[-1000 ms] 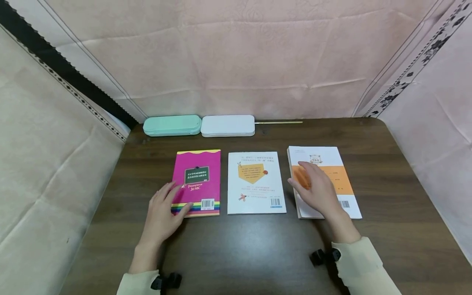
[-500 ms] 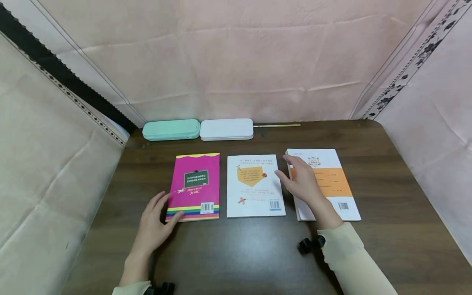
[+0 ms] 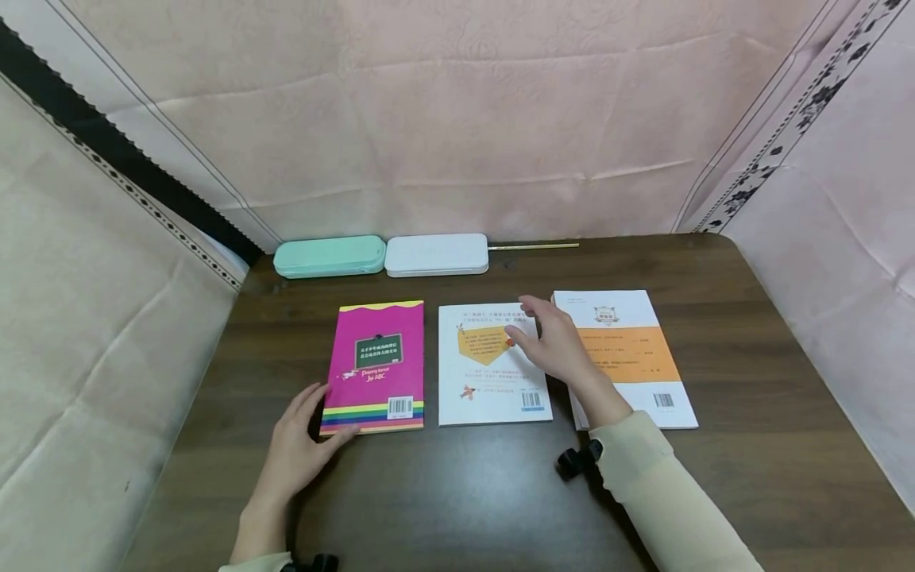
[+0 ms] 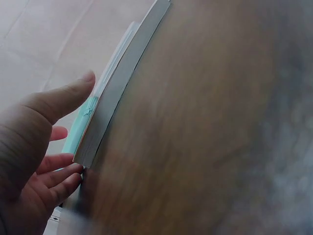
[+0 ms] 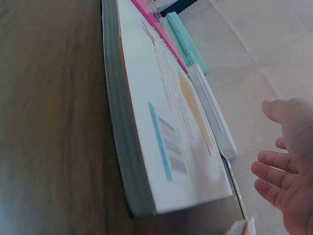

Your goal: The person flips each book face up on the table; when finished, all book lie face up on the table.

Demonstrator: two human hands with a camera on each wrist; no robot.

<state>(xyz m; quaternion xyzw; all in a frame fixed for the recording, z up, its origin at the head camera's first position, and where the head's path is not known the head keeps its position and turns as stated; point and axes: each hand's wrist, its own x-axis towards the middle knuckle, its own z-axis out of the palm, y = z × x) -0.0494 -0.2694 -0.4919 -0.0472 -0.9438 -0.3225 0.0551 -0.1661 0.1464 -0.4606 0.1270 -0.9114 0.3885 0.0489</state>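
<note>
Three books lie flat in a row in the head view: a pink book [image 3: 386, 324] at left, a white book [image 3: 493, 401] with a yellow panel in the middle, and a white-and-orange book [image 3: 632, 353] at right. My left hand [image 3: 299, 449] is at the pink book's lower left corner, fingers by its left side and thumb near its bottom edge. In the left wrist view, the fingertips [image 4: 73, 169] are close to that corner; contact is hard to tell. My right hand [image 3: 565, 349] hovers over the white book's upper right part, fingers loose. The right wrist view shows it apart from the book.
A mint-green case [image 3: 330, 257] and a white case [image 3: 438, 255] stand end to end along the back of the brown table [image 3: 457, 492]. A thin gold-coloured stick [image 3: 536, 246] lies right of them. Pale cloth [image 3: 457, 119] hangs behind and at both sides.
My right hand has moved left from the white-and-orange book to above the white book. My left hand has drawn back slightly from the pink book's cover toward its lower left corner.
</note>
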